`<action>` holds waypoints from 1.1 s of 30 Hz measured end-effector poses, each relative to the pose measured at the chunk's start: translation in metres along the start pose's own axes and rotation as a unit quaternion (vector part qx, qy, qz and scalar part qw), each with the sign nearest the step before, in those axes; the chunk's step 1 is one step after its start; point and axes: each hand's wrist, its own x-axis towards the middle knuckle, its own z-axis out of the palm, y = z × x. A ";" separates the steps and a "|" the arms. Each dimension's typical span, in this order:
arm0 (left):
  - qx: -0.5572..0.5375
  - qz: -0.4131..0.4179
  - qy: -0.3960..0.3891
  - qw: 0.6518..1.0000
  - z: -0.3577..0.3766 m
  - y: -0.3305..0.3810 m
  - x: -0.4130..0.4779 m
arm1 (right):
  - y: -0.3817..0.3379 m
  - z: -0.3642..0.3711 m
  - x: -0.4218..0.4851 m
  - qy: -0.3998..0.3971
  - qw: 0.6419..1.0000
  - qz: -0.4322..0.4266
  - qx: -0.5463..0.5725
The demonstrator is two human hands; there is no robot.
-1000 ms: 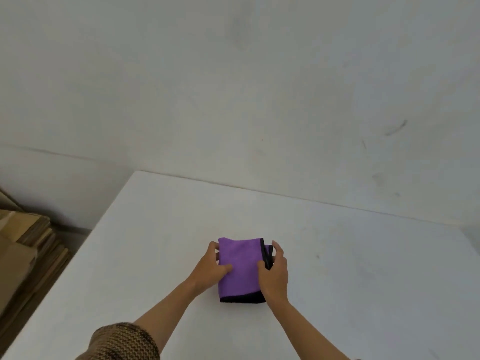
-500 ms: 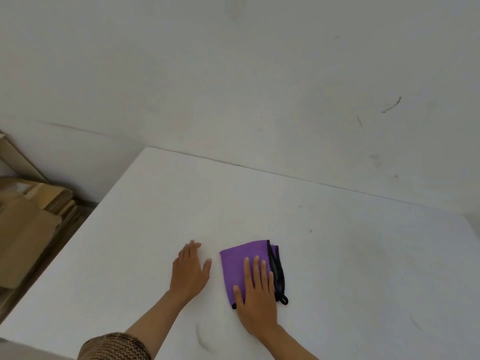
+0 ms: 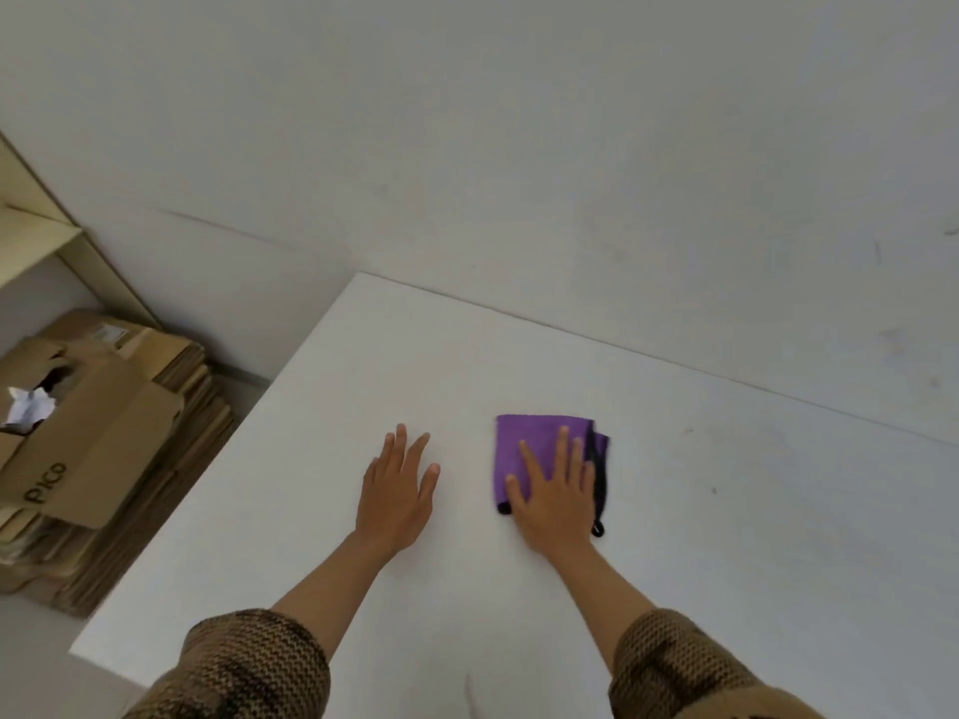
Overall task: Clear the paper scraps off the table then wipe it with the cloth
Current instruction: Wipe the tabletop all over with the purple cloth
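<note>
Far left, off the surface: open cardboard box marked PICO (image 3: 88, 448) on a stack of flattened cardboard (image 3: 176, 474). Crumpled white paper (image 3: 28, 407) sits inside it. Likely the scraps, already cleared. None visible on the white surface (image 3: 752, 537).

Left hand (image 3: 397, 498): palm down on bare surface, fingers straight and slightly spread. No grip on anything. Well apart from the cloth, brown knit sleeve (image 3: 249, 666) pushed up the forearm.

Purple cloth (image 3: 524, 443): folded into a small pad with dark trim and a small loop at its right and near edges. It lies flat on the surface, roughly mid-depth, right of the left hand.

Right hand (image 3: 558, 498): laid flat on the cloth's near half, fingers straight and fanned. It presses down and has no curled grip. The cloth's far edge and left strip show beyond the fingertips.

Change: a second ago both hands held the folded cloth by its sides. Half a second ago the left had let go and lay just beside it, with the right flat on top. Now the gap between left hand and cloth is plainly wider.

Reading: folding is done and the wipe has probably just begun, with the right hand driving the pad and the left bracing. Nearly all the surface is still to cover
</note>
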 end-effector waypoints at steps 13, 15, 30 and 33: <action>0.006 -0.011 -0.017 1.000 -0.038 -0.039 0.109 | -0.077 0.041 0.078 0.024 0.981 -0.194 0.007; 0.035 -0.014 -0.030 0.999 -0.042 -0.047 0.129 | -0.040 0.042 0.114 0.071 0.997 0.007 0.004; -0.030 -0.005 0.073 0.997 -0.022 -0.076 0.167 | -0.213 0.041 0.229 -0.094 0.965 -0.235 0.071; -0.068 -0.002 0.079 0.995 -0.036 -0.094 0.162 | -0.208 0.045 0.243 -0.062 0.964 -0.246 0.076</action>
